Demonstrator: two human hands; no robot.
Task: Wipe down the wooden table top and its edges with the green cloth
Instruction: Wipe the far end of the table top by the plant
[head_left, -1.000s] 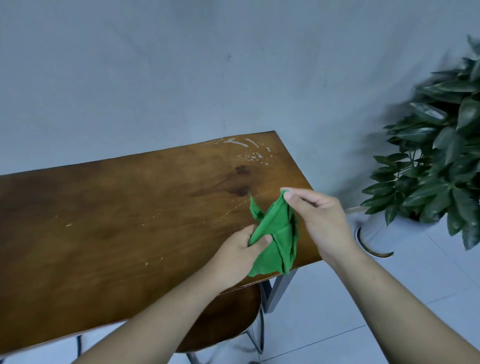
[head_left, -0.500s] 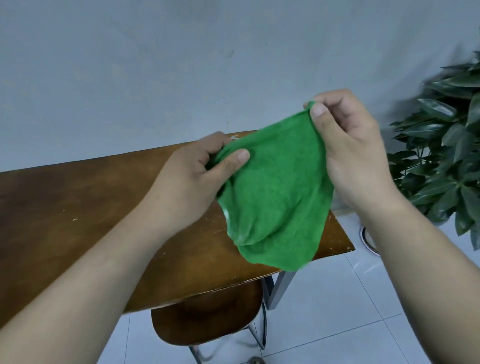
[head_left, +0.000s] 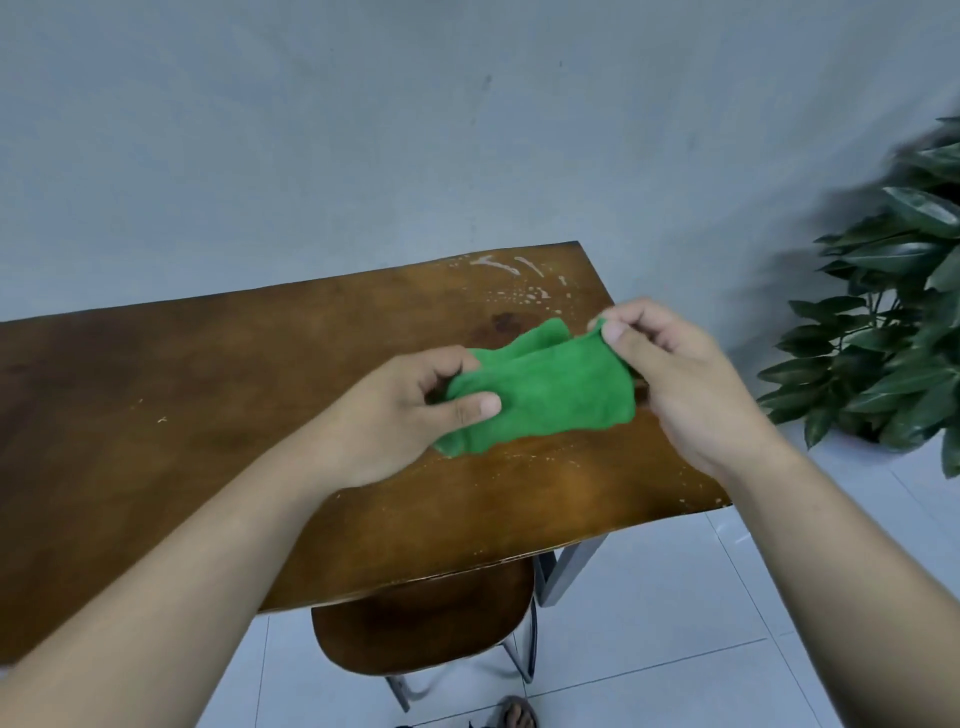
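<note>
Green cloth (head_left: 550, 392) stretched over wooden surface (head_left: 208, 415), near right edge; left hand (head_left: 410, 410) and right hand (head_left: 670, 374) each pinch one end.

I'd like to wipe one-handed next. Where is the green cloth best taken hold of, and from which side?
Probably the broad middle of the green cloth, from above. It spans as a flattish band between the left hand, gripping its left end, and the right hand, pinching its upper right corner; the middle is widest and free.
</note>
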